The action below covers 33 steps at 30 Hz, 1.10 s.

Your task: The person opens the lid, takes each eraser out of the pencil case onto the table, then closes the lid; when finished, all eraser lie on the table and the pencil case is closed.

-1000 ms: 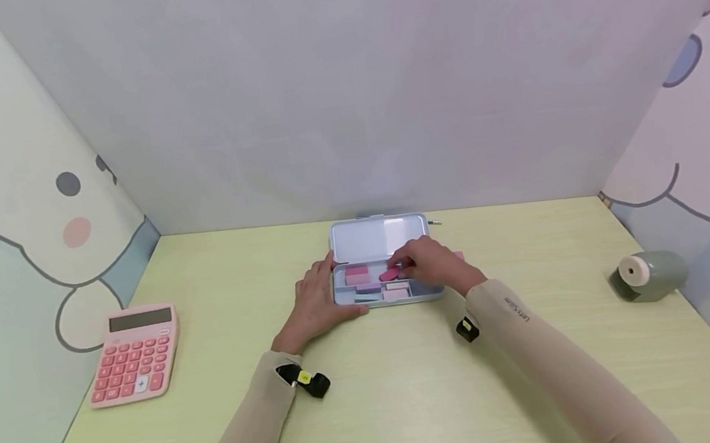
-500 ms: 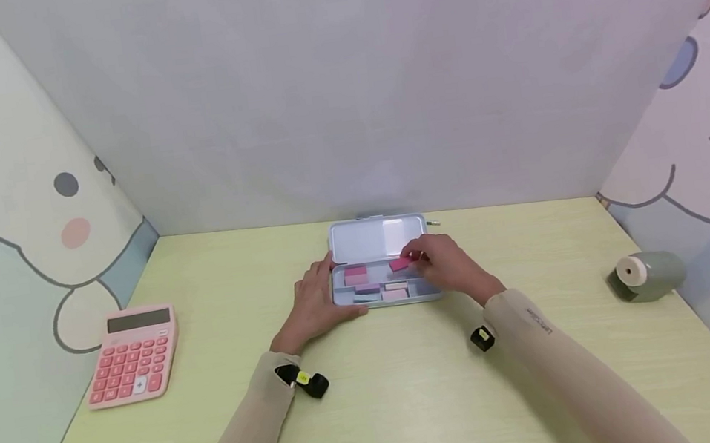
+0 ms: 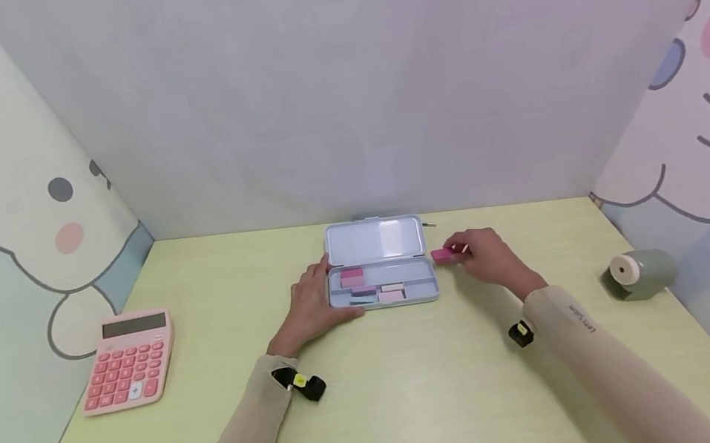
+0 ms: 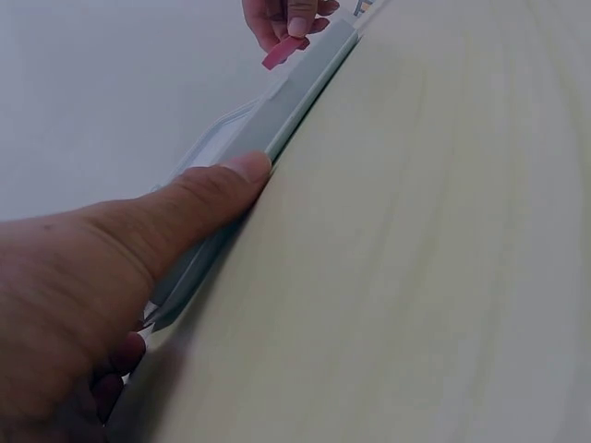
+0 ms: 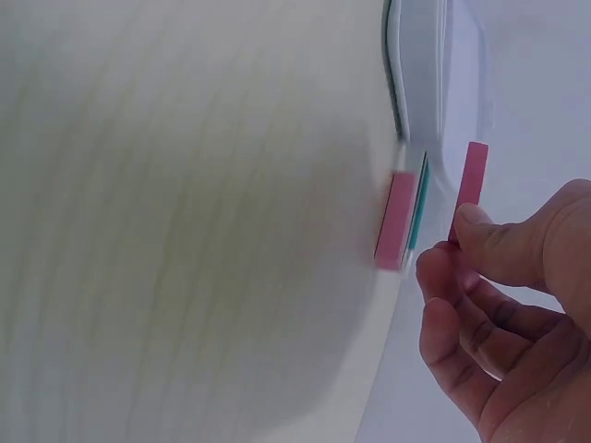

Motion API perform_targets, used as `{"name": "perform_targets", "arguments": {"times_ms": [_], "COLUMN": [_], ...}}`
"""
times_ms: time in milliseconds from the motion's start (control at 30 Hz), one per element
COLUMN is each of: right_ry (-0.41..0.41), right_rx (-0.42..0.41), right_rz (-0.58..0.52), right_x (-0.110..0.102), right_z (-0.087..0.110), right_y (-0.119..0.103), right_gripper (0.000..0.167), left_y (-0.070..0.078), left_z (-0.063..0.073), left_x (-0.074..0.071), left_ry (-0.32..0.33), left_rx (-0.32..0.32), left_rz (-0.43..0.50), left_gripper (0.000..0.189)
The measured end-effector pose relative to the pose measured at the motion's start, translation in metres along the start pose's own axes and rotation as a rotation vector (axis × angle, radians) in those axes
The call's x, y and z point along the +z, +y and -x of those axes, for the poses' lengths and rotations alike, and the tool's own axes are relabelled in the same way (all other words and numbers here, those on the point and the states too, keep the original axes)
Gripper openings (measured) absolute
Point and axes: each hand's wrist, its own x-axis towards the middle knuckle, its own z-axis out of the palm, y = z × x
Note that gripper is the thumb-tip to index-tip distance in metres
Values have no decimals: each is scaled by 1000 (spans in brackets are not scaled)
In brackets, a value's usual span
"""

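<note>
An open light-blue pencil case (image 3: 414, 269) lies at the back of the table, its lid (image 3: 354, 242) folded back. My left hand (image 3: 311, 308) holds the case at its left end, thumb along the front edge and fingers round the side. To the right of the case, my right hand (image 3: 489, 258) pinches a dark pink flat block (image 5: 472, 173) between thumb and fingertips, above the table; its exact kind is unclear. Inside the case sit pink blocks (image 3: 352, 278), a purple piece (image 3: 364, 291), a thin blue piece (image 3: 362, 301) and pale pink pieces (image 3: 392, 295).
On the table below the right hand lies a pink block (image 5: 397, 221) beside a thin teal piece (image 5: 420, 203). A pink calculator (image 3: 127, 360) is at left, a grey-green device (image 3: 641, 273) at right. A small pencil-like tip (image 3: 429, 224) shows behind the case.
My right hand has lifted the dark pink block out of the case and carried it to the right, past the case's end. The left hand has stayed on the case.
</note>
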Motion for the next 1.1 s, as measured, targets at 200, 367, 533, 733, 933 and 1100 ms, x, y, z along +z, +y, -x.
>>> {"name": "perform_targets", "arguments": {"times_ms": [200,367,533,733,933,1100], "right_ry": [-47,-51,-62,-90,-107,-68], "right_rx": [86,90,78,88,108,99], "right_rz": [21,44,70,89,89,123], "right_x": [-16,-25,-27,-23,-23,-20], "right_z": [4,9,13,17,16,17], "right_y": [23,36,47,58,59,49], "right_gripper": [25,24,21,20,21,25], "left_y": [0,0,1,2,2,2], "left_z": [1,1,1,1,1,1], "left_x": [0,0,-2,-1,0,0], "left_ry": [3,5,-3,-5,-9,-3], "left_rx": [-4,-1,-1,2,-2,5], "left_rz": [-2,-9,-8,-3,0,-2], "left_gripper": [132,133,133,132,132,132]}}
